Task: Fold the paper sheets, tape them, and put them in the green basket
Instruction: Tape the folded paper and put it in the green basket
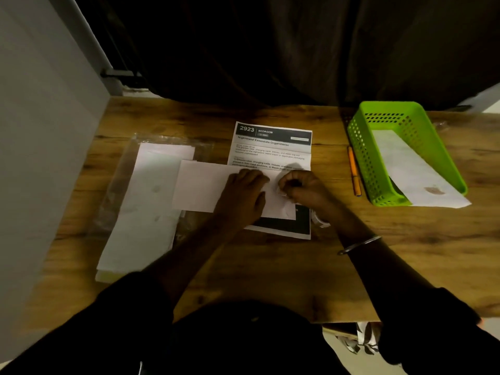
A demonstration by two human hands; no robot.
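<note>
A folded white paper sheet (201, 186) lies across the middle of the wooden table. My left hand (242, 197) presses flat on its right half. Just right of it, my right hand (300, 185) is curled, fingertips pinching a small clear piece of tape at the sheet's right end. A tape roll (319, 220) peeks out under my right wrist. At the right stands the green basket (364, 155), holding one folded white sheet (414, 171) that sticks out over its near end.
A printed instruction page (273, 143) lies under the folded sheet. A stack of white sheets on a clear plastic sleeve (143, 217) lies at the left. An orange pencil (354, 171) lies left of the basket. A dark curtain hangs behind the table.
</note>
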